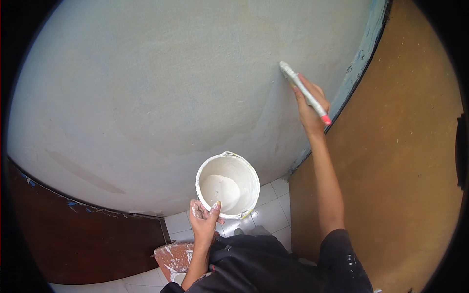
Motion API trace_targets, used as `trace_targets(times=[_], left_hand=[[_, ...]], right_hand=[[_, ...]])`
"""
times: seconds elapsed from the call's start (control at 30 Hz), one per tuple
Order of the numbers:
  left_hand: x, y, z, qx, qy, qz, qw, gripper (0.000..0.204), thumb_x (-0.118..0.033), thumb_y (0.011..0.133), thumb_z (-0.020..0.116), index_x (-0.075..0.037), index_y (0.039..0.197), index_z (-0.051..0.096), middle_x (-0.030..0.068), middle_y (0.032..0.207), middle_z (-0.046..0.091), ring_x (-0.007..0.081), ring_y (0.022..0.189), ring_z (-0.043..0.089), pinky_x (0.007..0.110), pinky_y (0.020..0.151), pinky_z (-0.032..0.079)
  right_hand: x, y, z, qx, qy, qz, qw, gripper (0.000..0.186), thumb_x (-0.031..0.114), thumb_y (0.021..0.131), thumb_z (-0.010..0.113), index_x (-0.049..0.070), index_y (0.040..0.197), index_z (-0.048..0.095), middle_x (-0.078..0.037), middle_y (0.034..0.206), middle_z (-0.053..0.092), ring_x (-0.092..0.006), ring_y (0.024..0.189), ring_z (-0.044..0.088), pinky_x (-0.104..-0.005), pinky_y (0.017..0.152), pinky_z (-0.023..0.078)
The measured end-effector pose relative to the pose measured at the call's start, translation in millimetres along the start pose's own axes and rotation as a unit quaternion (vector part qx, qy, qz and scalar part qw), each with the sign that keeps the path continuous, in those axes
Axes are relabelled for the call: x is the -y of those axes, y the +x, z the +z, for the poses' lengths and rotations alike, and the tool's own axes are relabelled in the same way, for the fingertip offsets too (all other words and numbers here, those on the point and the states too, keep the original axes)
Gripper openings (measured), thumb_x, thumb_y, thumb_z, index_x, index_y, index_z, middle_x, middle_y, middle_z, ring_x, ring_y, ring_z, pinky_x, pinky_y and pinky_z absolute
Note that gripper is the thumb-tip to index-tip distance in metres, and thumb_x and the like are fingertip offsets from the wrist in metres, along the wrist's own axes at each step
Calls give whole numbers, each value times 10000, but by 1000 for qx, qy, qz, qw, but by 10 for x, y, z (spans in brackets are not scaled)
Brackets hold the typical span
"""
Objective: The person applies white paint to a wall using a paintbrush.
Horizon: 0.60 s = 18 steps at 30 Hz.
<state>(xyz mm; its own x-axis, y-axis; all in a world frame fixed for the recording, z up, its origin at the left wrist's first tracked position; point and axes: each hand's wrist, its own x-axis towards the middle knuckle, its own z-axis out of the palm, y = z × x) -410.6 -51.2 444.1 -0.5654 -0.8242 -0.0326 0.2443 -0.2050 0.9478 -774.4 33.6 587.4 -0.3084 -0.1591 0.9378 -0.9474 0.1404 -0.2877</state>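
My right hand grips a paintbrush with a white-coated handle and a red end, its head against the pale grey wall at upper right. My left hand, flecked with white paint, holds the rim of a white bucket low in the middle of the view. Pale paint lies in the bottom of the bucket, whose wire handle hangs at the rim.
A tan wooden panel fills the right side, a dark brown one the lower left. Below are white floor tiles, a paint-splattered reddish object and part of another white container behind my left forearm.
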Motion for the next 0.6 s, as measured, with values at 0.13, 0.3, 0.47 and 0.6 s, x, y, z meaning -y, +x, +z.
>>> trace_targets(times=[0.13,0.3,0.47,0.6], left_hand=[[-12,-24,13,-2,-5,3,1000,344,-8,942,757,-56,921,417,54,789,566,119,538,595,251,461,539],[-4,-14,-17,4,1,12,1000,330,-19,945,758,-48,941,429,80,820,598,125,544,604,248,463,543],[-81,-40,3,4,8,4,1000,315,-28,952,753,-40,962,439,91,833,613,138,553,614,254,462,540],[-93,-49,43,7,-3,6,1000,304,-24,953,750,-31,986,448,102,841,621,145,569,622,261,465,539]], right_hand=[[-237,-356,21,60,-70,-118,989,407,-8,834,775,47,1237,749,-93,1230,759,-259,1098,715,-377,938,557],[-230,-735,-36,184,-14,-107,977,394,-50,808,789,61,1185,763,-91,1166,773,-272,994,736,-378,946,561],[-266,159,-252,192,-56,-174,964,354,35,870,696,79,1214,764,-53,1260,756,-246,1111,719,-378,1020,529],[20,1102,-416,127,-69,-206,968,341,22,855,722,81,1188,771,-54,1250,758,-279,1108,722,-398,1016,539]])
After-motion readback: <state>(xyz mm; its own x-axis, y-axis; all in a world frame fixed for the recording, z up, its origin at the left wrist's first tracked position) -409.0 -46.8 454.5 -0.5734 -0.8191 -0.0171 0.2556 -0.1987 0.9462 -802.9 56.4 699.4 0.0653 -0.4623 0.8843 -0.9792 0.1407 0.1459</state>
